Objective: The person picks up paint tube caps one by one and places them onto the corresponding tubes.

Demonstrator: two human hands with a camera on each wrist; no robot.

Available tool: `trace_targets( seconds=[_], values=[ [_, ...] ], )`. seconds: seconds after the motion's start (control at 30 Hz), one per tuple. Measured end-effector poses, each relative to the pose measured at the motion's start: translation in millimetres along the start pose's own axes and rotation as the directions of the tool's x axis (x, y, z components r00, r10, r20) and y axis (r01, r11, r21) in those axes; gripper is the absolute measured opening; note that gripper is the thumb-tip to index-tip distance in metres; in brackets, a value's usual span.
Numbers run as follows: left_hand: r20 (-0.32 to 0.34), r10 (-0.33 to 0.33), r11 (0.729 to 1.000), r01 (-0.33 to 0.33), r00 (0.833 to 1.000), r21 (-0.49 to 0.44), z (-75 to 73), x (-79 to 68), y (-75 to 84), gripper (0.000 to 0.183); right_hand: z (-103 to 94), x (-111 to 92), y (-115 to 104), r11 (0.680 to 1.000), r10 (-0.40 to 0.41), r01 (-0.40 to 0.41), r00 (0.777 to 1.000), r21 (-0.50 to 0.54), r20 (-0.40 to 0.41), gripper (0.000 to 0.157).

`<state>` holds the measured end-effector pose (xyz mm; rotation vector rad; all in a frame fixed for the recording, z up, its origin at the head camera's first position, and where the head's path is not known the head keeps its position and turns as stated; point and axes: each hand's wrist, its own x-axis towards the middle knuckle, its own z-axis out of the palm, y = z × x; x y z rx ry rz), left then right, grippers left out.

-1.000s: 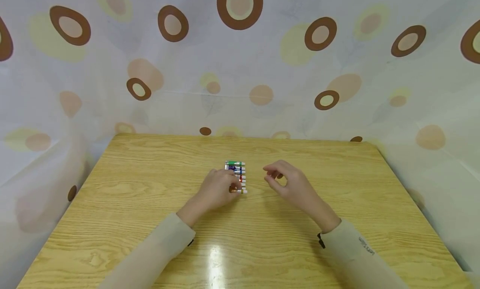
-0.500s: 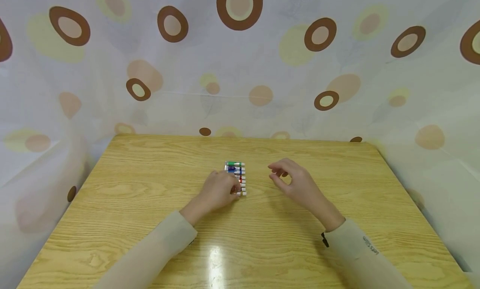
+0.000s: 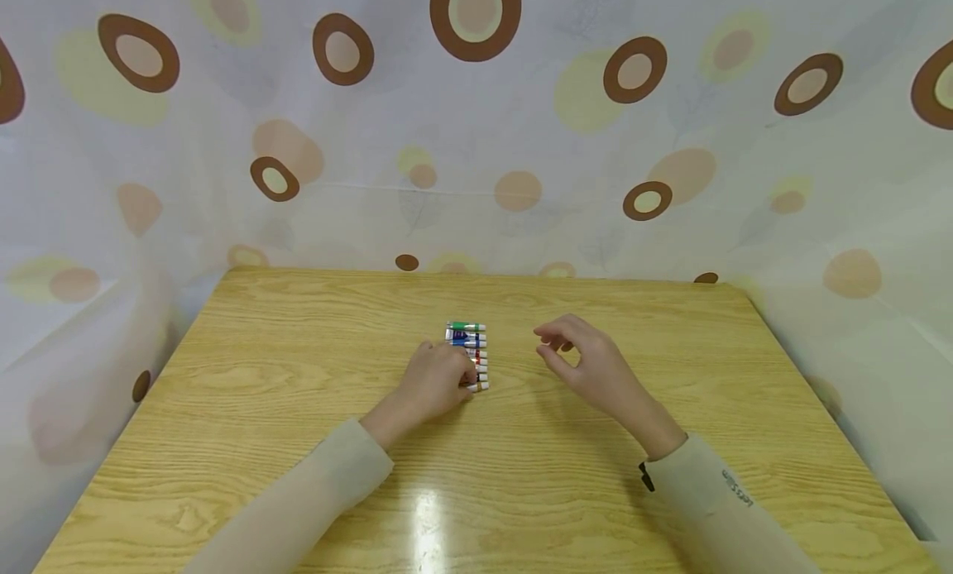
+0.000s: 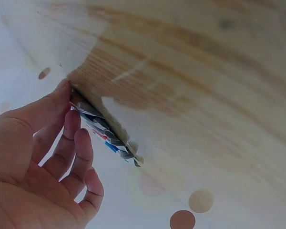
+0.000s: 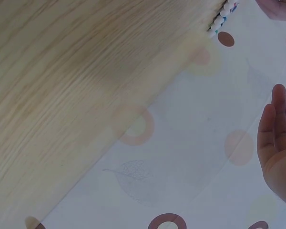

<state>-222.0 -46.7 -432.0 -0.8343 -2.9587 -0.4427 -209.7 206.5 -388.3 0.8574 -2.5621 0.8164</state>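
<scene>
Several small paint tubes with white caps lie side by side in a column on the table, caps toward the right. A green tube [image 3: 466,327] is farthest, then a dark blue one and a blue tube [image 3: 469,343]. My left hand [image 3: 434,380] pinches the nearest tube [image 3: 482,386], which has a brownish-gold band, and covers much of the near tubes. In the left wrist view, thumb and forefinger meet at the end of the tube row [image 4: 107,131]. My right hand [image 3: 588,359] hovers to the right of the tubes, fingers loosely bent, holding nothing.
The wood-grain table [image 3: 298,326] reaches back to a pale curtain [image 3: 476,227] printed with brown and beige circles, which also hangs at both sides. A bright light reflection [image 3: 428,524] lies on the near part of the tabletop.
My left hand has shifted slightly toward the near edge, and the nearest tube has moved a little with it. My right hand has drawn a little to the right, away from the tubes.
</scene>
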Motion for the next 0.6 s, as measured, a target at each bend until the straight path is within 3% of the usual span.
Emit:
trace_targets(
  seconds=[0.4,0.6],
  values=[
    [0.004,-0.008,1.0,0.008,1.0,0.01,-0.9,-0.6,-0.2,0.013,-0.3,1,2,1.0,-0.013,0.013,1.0,-0.006,-0.009,0.021],
    [-0.028,-0.046,0.999,0.046,0.999,-0.009,-12.5,0.7,-5.2,0.019,-2.6,2,6,1.0,0.003,-0.004,1.0,-0.029,-0.022,0.022]
  ],
)
